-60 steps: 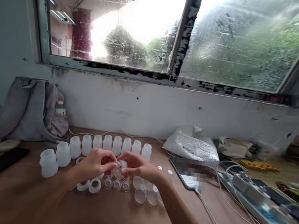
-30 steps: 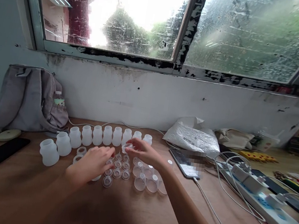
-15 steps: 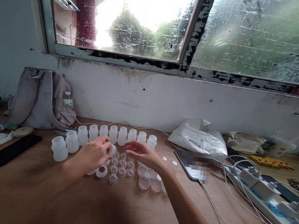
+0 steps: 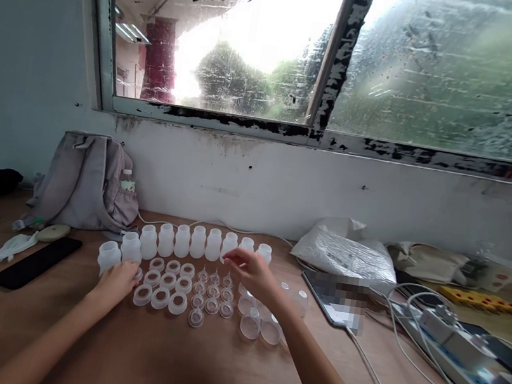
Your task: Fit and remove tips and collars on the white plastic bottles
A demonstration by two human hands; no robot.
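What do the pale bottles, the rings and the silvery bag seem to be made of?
Bottles: plastic or silicone, matte; they look milky and translucent, but which one stays open.
Rings: probably plastic, smooth; whitish, with even round rims.
Silvery bag: perhaps foil or plastic film, shiny; its wrinkles catch light.

A grey fabric backpack (image 4: 79, 181) stood at nine o'clock, a black rectangular slab (image 4: 36, 263) at eight; a silvery plastic package (image 4: 347, 257) and long white power strip (image 4: 455, 365) lay toward four, a paint-chipped metal-framed window (image 4: 334, 56) at twelve.
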